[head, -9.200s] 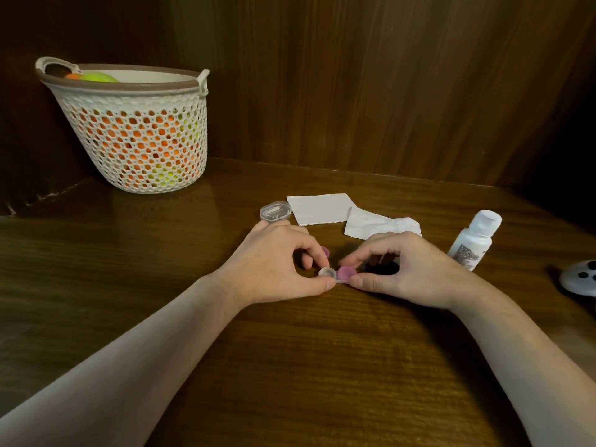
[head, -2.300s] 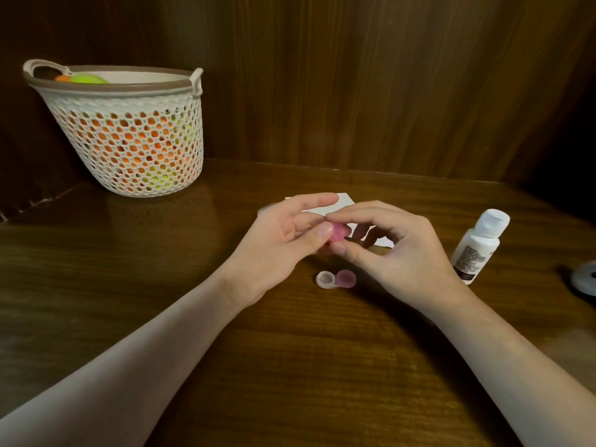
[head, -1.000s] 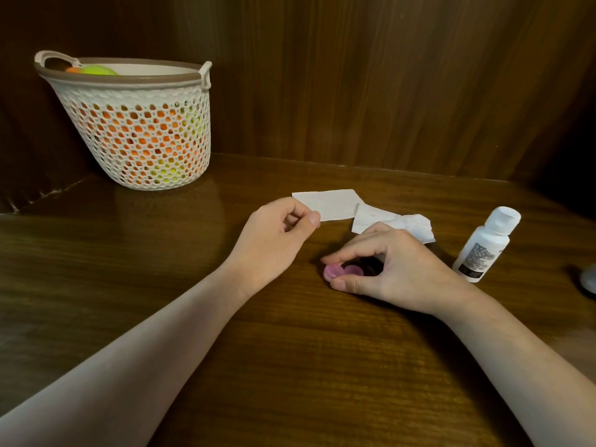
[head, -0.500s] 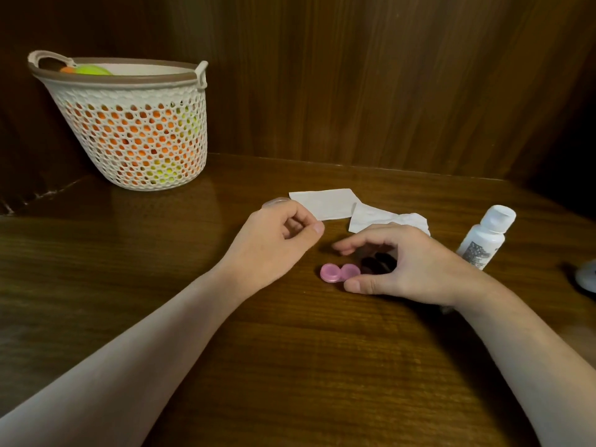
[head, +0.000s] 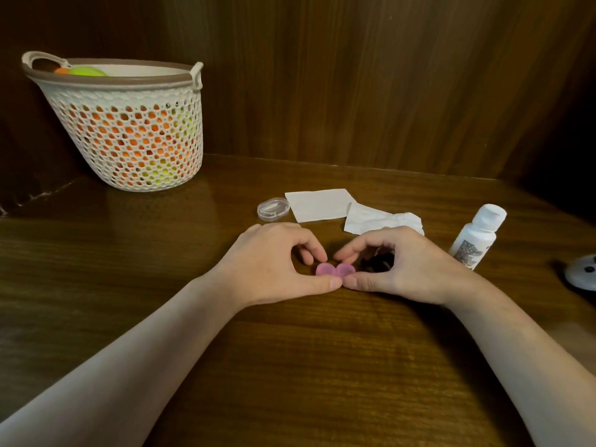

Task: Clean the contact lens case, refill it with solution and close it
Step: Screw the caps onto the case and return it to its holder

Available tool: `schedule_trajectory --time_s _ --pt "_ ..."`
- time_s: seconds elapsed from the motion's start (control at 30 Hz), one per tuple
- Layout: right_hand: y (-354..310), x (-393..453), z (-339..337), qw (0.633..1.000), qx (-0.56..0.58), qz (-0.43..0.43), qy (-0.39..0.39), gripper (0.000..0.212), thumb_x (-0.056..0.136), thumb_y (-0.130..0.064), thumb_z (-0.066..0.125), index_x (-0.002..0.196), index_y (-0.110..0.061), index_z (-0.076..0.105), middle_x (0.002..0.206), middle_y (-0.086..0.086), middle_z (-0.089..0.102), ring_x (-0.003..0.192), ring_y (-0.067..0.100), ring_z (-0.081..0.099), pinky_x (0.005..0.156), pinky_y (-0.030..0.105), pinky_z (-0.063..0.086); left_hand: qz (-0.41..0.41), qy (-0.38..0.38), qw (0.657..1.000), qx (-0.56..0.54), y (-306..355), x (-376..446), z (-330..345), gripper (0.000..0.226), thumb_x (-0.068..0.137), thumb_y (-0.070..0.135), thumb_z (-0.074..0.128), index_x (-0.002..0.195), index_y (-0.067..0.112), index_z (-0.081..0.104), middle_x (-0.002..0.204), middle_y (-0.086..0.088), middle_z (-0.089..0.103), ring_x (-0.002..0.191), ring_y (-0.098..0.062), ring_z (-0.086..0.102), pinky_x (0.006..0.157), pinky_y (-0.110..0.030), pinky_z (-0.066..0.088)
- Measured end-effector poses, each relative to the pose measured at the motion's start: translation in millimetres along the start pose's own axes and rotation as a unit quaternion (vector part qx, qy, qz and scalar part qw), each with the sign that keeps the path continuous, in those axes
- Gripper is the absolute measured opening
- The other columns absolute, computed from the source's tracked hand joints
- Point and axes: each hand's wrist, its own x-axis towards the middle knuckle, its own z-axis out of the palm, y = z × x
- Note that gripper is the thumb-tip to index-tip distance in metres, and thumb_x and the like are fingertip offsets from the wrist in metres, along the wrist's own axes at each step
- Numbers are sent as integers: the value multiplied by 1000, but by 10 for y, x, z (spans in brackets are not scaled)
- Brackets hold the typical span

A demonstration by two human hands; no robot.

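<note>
Pinching the pink lens case (head: 335, 270) from both sides, left hand (head: 274, 262) and right hand (head: 403, 266) risk skidding it, slopping solution if a cap sits loose.

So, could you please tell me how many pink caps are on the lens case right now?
2: the left pink cap sits by the left hand, the right pink cap by the right hand. Both are on the case.
</note>
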Motion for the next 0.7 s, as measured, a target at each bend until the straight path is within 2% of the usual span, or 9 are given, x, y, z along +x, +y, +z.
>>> schedule_trajectory --time_s 0.13,0.43,0.6,0.7 --pt "-2 16 2 1000 -3 -4 -9 23 84 -48 88 106 -48 81 109 -30 76 109 -10 66 94 25 49 -9 5 1000 11 9 30 20 40 77 80 72 95 44 75 85 25 68 88 24 54 68 -20 32" --pt "19 22 13 1000 1 -10 -8 20 85 -48 88 103 -52 80 107 -31 77 108 -12 65 87 19 46 -12 1 1000 5 13 33 31 24 81 68 79 94 47 75 86 26 69 90 23 54 69 -19 33" --pt "17 33 16 1000 0 -5 -11 20 85 -48 87 103 -51 81 106 -31 77 107 -12 65 88 22 47 7 -25 1000 -8 -8 35 4 17 85 57 81 101 52 78 96 28 71 97 14 57 69 -14 37" --pt "19 38 20 1000 1 -3 -9 20 84 -49 87 103 -50 81 105 -31 77 107 -12 66 87 22 48 11 -27 999 -12 -46 34 -4 27 84 63 78 109 52 77 101 30 70 100 13 56 74 -16 38"
